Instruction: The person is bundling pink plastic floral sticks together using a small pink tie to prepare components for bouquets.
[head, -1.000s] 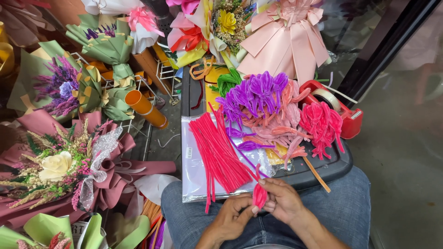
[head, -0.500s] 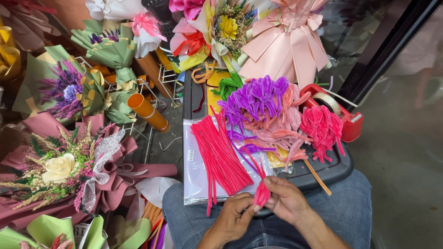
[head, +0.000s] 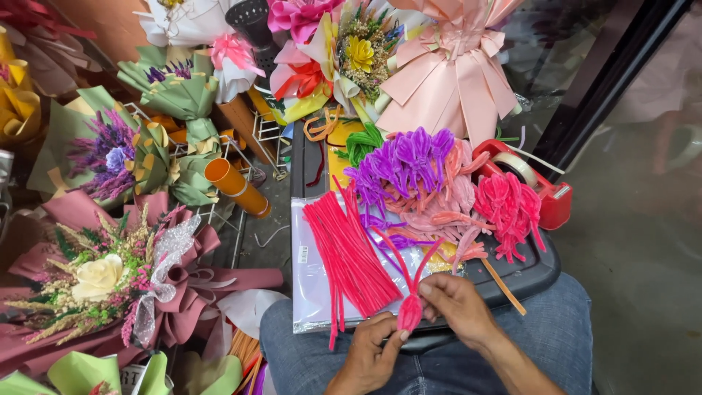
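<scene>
Both hands meet low centre, over the lap, w/ a small pink pipe-cleaner bud (head: 409, 312) pinched between them. Left hand (head: 369, 351) comes up from below-left, fingers (head: 391, 344) closed against the bud's lower-left side; right hand (head: 457, 307) sits to the right & slightly higher, fingers (head: 428, 291) closed on the bud's top where it narrows. So the bud lies between the two sets of fingers, touching both; neither hand is open. Long axis of the bud runs roughly vertical in the view, i.e. away from the body: fat folded end toward the person, two loose pink stems (head: 398, 252) fanning up & out from the top in a V, one leaning left, one right toward the tray. Right hand is nearer the stem end, left nearer the rounded base. Just beyond the hands, a bundle of straight pink pipe cleaners (head: 344, 252) lies on a clear plastic sleeve (head: 311, 292), long axis slanting up-left, near end just beside the left hand. All this rests on a dark tray (head: 530, 267) across the knees, no tabletop in view. Farther up the tray: purple looped pieces (head: 406, 161), pale pink ones (head: 453, 197), a hot-pink cluster (head: 508, 208), red tape dispenser (head: 537, 183) at the right edge. Wrapped bouquets (head: 102, 278) crowd the floor to the left, well apart from the hands.
</scene>
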